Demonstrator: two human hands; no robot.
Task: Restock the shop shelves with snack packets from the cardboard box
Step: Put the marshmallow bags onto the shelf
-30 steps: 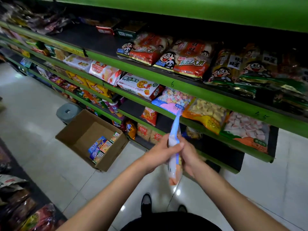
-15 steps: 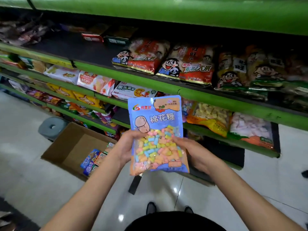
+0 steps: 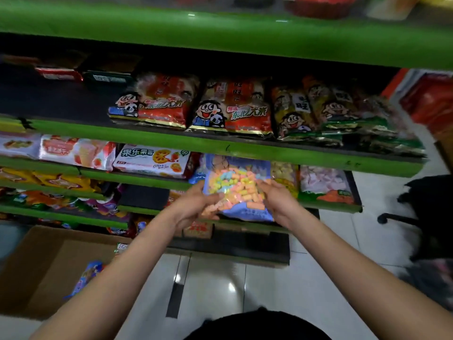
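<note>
Marshmallow packet sat between both hands at the mouth of the third shelf, its top edge already tucked in under the green lip of the shelf above and its bottom seam hanging out toward the person. The left hand pinched the lower left side of the packet, thumb over the front film; the right hand gripped the lower right side the same way, fingers curled behind. Just beside it on the right lay a yellow snack bag and a pink-and-white one, and a white biscuit pack stood to the left.

Judging by the look of it, the packet would be light and puffy — soft film over loose, squashy pieces that shift when tilted. The film looked glossy, so likely a bit slippery, and it would buckle if pushed from the bottom seam alone. Holding it by the two side edges, low down, seemed the sound choice: that keeps the bag flat while it slides in, and avoids crushing the contents. It probably needed only a gentle push to seat it.

On the floor at lower left the cardboard box stood open, with at least one blue packet inside — blurred, so its contents could not be counted.
</note>
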